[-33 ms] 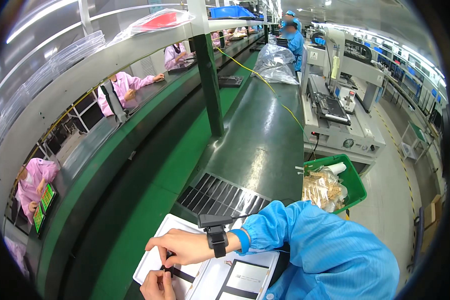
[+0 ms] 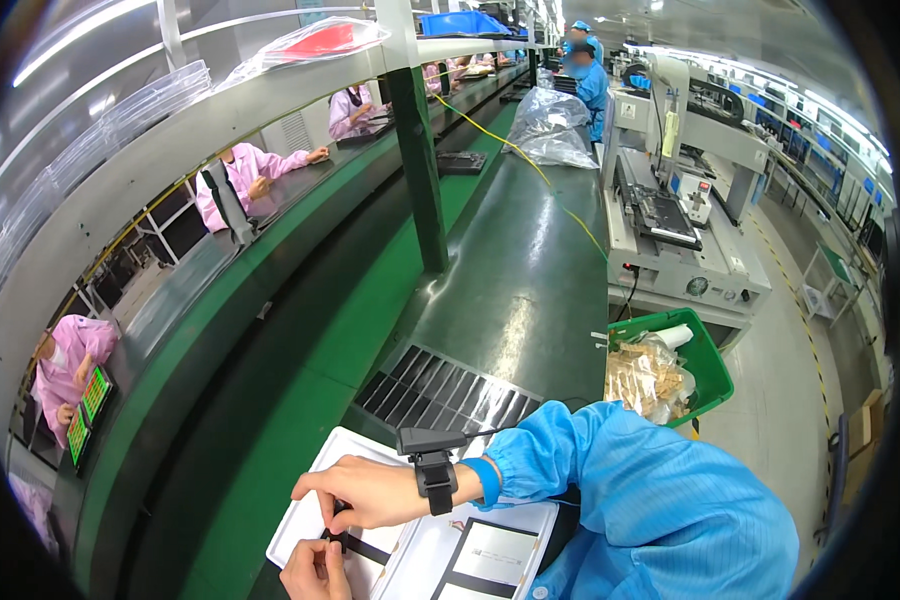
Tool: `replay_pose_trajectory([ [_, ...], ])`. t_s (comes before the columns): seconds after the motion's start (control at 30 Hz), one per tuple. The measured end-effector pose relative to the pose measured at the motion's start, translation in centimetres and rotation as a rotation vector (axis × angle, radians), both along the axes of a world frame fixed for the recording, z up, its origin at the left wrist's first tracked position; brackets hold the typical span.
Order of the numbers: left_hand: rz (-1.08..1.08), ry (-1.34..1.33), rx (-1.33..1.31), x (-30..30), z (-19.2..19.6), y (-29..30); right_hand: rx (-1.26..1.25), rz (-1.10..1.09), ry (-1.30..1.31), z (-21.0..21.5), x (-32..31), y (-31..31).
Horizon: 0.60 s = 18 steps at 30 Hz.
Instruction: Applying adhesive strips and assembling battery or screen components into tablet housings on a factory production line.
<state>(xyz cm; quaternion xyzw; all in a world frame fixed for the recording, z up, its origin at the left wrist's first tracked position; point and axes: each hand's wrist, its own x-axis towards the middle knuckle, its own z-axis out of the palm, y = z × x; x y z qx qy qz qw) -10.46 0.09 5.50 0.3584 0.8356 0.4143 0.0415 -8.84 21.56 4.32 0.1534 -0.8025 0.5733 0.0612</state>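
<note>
Over a white tray (image 2: 346, 445), my right hand (image 2: 370, 492) bends its fingers down in a pinch on a small black piece (image 2: 339, 522), mostly hidden by the fingers. Close below, my left hand (image 2: 315, 572) holds thumb and forefinger together at the lower end of that same piece. A black device (image 2: 433, 475) and a blue band (image 2: 485, 482) circle my right wrist. Inside the tray lies a flat silver pack (image 2: 495, 552) with black edging; a similar pale one lies partly under my hands.
A sheet of black strips (image 2: 445, 390) lies beyond the tray on the green bench (image 2: 500, 270). At right stand a green bin (image 2: 715, 375) of bagged scraps and a white machine (image 2: 670, 260). A dark post (image 2: 417, 170) rises left of the bench. People in pink work across the line.
</note>
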Motion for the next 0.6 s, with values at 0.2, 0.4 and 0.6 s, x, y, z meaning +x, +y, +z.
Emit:
replay_pose_trajectory([
  [0.2,-0.003,-0.056,0.047,-0.7,-0.9,0.1,0.033,-0.045,-0.029,-0.7,-0.1,0.5],
  [0.4,0.032,-0.02,0.001,-0.5,-0.5,0.0,0.031,-0.089,0.047,-1.0,-0.1,0.4],
  [0.6,0.155,0.088,-0.139,-0.3,-0.6,-1.3,0.054,-0.098,0.104,-1.3,-1.3,1.0],
])
